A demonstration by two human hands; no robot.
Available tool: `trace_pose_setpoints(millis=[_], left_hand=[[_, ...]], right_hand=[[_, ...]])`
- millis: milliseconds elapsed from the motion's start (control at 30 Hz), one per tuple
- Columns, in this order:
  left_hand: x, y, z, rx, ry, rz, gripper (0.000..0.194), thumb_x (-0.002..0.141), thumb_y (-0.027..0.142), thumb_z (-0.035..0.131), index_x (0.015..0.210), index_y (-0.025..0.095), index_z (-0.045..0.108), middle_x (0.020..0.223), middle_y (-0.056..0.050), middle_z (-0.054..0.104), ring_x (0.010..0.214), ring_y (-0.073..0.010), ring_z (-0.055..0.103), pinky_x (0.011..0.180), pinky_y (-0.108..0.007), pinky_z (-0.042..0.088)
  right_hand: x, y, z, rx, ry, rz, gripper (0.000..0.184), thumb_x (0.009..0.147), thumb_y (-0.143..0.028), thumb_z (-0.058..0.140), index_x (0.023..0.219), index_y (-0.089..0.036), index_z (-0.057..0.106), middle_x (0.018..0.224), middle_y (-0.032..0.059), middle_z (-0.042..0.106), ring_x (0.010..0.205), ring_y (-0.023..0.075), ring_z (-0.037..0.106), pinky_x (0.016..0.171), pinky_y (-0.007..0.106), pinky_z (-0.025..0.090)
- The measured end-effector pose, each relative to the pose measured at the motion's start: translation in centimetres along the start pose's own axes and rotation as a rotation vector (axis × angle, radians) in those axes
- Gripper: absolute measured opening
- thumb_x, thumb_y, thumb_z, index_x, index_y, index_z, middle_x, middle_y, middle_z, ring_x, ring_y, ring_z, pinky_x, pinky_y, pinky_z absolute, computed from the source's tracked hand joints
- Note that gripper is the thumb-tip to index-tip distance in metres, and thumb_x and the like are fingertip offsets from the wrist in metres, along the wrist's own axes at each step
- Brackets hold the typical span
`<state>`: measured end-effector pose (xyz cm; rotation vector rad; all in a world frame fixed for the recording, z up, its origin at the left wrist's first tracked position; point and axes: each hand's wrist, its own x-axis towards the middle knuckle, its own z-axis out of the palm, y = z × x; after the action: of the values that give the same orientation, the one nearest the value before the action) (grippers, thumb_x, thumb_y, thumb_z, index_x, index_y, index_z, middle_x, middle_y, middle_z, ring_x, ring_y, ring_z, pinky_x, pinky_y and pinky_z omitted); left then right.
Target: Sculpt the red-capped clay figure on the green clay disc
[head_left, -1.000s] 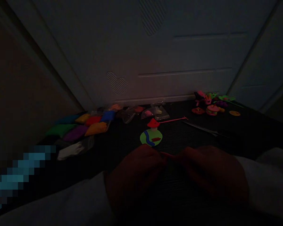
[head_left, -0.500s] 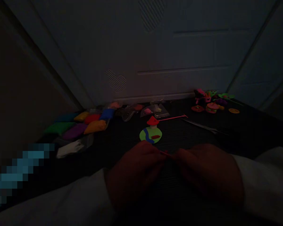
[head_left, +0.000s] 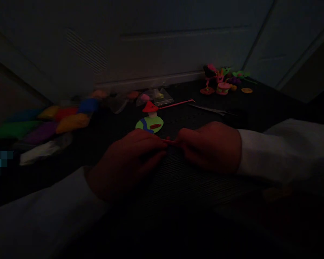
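Note:
The scene is very dark. My left hand (head_left: 126, 162) and my right hand (head_left: 209, 145) meet over a dark ribbed mat (head_left: 183, 180), fingers curled, pinching a small red strip of clay (head_left: 169, 141) between their fingertips. Just beyond them lies a green clay disc (head_left: 149, 124) with a blue stripe and a red bar on it. A white-stemmed, red-capped clay mushroom (head_left: 150, 108) stands at the disc's far edge.
Bags of coloured clay (head_left: 56, 120) lie at the left. A pink stick tool (head_left: 175, 104) and a thin metal tool (head_left: 213, 110) lie behind the disc. Small finished clay figures (head_left: 221, 81) stand at the back right by a white panelled door (head_left: 162, 46).
The view has tilted down and shifted, so everything sits higher and further left in the frame. Both hands still hold the red strip together, now nearer the green disc.

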<state>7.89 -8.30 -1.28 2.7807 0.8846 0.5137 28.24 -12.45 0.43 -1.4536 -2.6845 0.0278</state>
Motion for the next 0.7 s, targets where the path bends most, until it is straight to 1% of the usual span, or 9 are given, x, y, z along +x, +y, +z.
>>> trace_pose_setpoints(millis=[133, 300, 400, 500, 533, 600, 667, 700], left_hand=[[0.0, 0.1, -0.1, -0.012, 0.001, -0.028, 0.02, 0.079, 0.029, 0.049, 0.092, 0.022, 0.062, 0.094, 0.0, 0.063, 0.09, -0.0173, 0.057, 0.08, -0.03, 0.044], [0.0, 0.7, -0.7, -0.012, 0.044, -0.073, 0.02, 0.078, 0.026, 0.049, 0.095, 0.022, 0.06, 0.093, 0.002, 0.063, 0.084, -0.0146, 0.058, 0.078, -0.026, 0.043], [0.0, 1.1, -1.7, 0.002, 0.056, -0.068, 0.021, 0.079, 0.025, 0.047, 0.093, 0.019, 0.061, 0.091, 0.002, 0.062, 0.081, -0.0127, 0.057, 0.075, -0.024, 0.043], [0.2, 0.8, -3.2, 0.035, 0.068, -0.051, 0.025, 0.079, 0.027, 0.043, 0.086, 0.015, 0.064, 0.09, 0.001, 0.062, 0.081, -0.012, 0.056, 0.076, -0.025, 0.042], [0.2, 0.5, -3.6, 0.058, 0.086, -0.061, 0.027, 0.079, 0.028, 0.041, 0.084, 0.015, 0.064, 0.088, 0.001, 0.062, 0.081, -0.0119, 0.056, 0.078, -0.026, 0.041], [0.3, -0.5, -4.5, 0.119, 0.114, -0.081, 0.032, 0.079, 0.033, 0.039, 0.082, 0.014, 0.065, 0.086, 0.002, 0.061, 0.08, -0.0117, 0.055, 0.08, -0.027, 0.04], [0.4, -1.8, -5.2, 0.172, 0.071, -0.12, 0.036, 0.078, 0.037, 0.039, 0.087, 0.014, 0.065, 0.089, 0.004, 0.06, 0.082, -0.0119, 0.054, 0.08, -0.029, 0.04], [0.3, -2.6, -5.5, 0.191, 0.046, -0.156, 0.038, 0.078, 0.038, 0.039, 0.09, 0.013, 0.064, 0.09, 0.004, 0.059, 0.082, -0.0121, 0.054, 0.08, -0.03, 0.04]], right_hand=[[-0.4, 0.0, 0.0, 0.01, 0.053, 0.031, 0.023, 0.08, -0.024, 0.043, 0.102, -0.021, 0.051, 0.067, -0.0005, 0.061, 0.055, 0.0144, 0.056, 0.049, 0.023, 0.027], [-1.0, 0.4, -1.1, 0.172, 0.104, 0.034, 0.026, 0.08, -0.027, 0.045, 0.103, -0.017, 0.054, 0.062, -0.0053, 0.056, 0.057, 0.0093, 0.055, 0.054, 0.02, 0.03], [-1.1, 1.8, -1.5, 0.21, 0.189, 0.094, 0.027, 0.079, -0.031, 0.048, 0.1, -0.017, 0.056, 0.06, -0.0078, 0.055, 0.06, 0.0083, 0.055, 0.057, 0.021, 0.032], [-1.0, 4.2, -1.2, 0.165, 0.254, 0.19, 0.023, 0.076, -0.031, 0.053, 0.092, -0.016, 0.059, 0.06, -0.0071, 0.054, 0.058, 0.0081, 0.054, 0.056, 0.022, 0.033], [-0.9, 5.0, -1.0, 0.139, 0.249, 0.226, 0.023, 0.075, -0.033, 0.053, 0.089, -0.016, 0.06, 0.061, -0.0062, 0.054, 0.056, 0.008, 0.053, 0.054, 0.022, 0.033], [-0.8, 6.3, -0.5, 0.106, 0.183, 0.279, 0.022, 0.076, -0.034, 0.052, 0.086, -0.016, 0.06, 0.062, -0.0041, 0.055, 0.054, 0.0083, 0.051, 0.051, 0.022, 0.033], [-0.7, 7.0, 0.0, 0.061, 0.099, 0.294, 0.021, 0.077, -0.034, 0.05, 0.082, -0.017, 0.06, 0.063, -0.0013, 0.055, 0.053, 0.0101, 0.05, 0.049, 0.024, 0.033], [-0.6, 7.3, 0.3, 0.025, 0.082, 0.283, 0.021, 0.077, -0.034, 0.049, 0.081, -0.017, 0.06, 0.064, 0.0002, 0.056, 0.054, 0.0117, 0.051, 0.049, 0.025, 0.034]])
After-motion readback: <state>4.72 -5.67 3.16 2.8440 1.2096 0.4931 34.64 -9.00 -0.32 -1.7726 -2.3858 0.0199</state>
